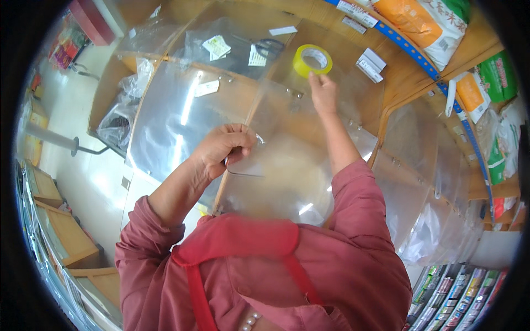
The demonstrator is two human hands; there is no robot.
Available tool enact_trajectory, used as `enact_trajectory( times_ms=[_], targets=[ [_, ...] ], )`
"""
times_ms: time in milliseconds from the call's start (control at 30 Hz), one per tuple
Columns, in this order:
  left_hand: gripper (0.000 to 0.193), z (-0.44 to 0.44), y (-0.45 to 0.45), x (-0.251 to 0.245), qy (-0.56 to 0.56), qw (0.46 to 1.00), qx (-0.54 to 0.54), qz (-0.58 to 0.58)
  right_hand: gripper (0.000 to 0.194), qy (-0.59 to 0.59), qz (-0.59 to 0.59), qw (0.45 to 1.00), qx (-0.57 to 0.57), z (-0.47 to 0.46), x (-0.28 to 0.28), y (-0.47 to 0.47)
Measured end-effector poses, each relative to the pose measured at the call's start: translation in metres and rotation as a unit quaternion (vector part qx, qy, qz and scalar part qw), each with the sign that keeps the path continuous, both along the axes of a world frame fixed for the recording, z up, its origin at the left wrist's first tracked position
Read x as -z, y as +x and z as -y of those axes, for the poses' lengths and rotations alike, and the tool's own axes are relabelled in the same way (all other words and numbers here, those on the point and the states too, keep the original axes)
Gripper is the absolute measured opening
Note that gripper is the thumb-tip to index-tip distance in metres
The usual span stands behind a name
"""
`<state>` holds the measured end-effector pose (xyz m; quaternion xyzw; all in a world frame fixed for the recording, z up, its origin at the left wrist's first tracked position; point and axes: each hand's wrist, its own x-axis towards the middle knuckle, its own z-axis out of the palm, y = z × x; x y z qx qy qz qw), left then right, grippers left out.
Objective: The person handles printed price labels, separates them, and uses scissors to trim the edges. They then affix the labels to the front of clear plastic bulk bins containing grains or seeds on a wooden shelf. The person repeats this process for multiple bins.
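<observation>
A roll of yellowish clear packing tape [301, 66] is at the upper middle, over the clear plastic lids. My right hand [325, 94] pinches its near edge between thumb and finger. My left hand [225, 147] is lower and to the left, its fingers curled closed. From under those fingers a small pale card [247, 169] with a dark lower edge sticks out, partly hidden by the hand. A shiny clear scrap [260, 138], perhaps tape, shows at the left fingertips. Beneath both hands are hinged clear lids [285, 153] over wooden bins.
Scissors [269, 47] with dark handles lie beyond, near printed paper slips [217, 47] and a white label [206, 88]. Label holders [371, 65] sit right of the tape. Packaged bags [430, 29] stand on the right shelf behind a blue perforated rail [408, 47]. Floor [99, 186] shows at left.
</observation>
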<state>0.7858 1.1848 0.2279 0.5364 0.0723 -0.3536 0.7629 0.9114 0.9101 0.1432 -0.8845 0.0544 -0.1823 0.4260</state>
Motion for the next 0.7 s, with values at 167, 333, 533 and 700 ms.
enact_trajectory(
  times_ms=[167, 333, 533, 700],
  targets=[
    [0.010, -0.005, -0.006, 0.007, -0.008, 1.000, -0.004, -0.007, 0.028, 0.311, -0.044, 0.945, -0.087, -0.037, 0.005, -0.074],
    [0.013, -0.011, -0.010, 0.015, -0.006, 1.000, 0.000, -0.007, 0.035, 0.529, -0.271, 0.785, -0.177, -0.075, 0.007, -0.148],
    [0.019, -0.016, -0.012, 0.027, 0.011, 0.999, 0.030, -0.010, 0.047, 0.606, -0.318, 0.684, -0.253, -0.091, 0.003, -0.140],
    [0.022, -0.022, -0.009, 0.030, 0.054, 0.998, 0.034, -0.021, 0.034, 0.585, -0.332, 0.704, -0.229, -0.096, -0.008, -0.134]
  ],
)
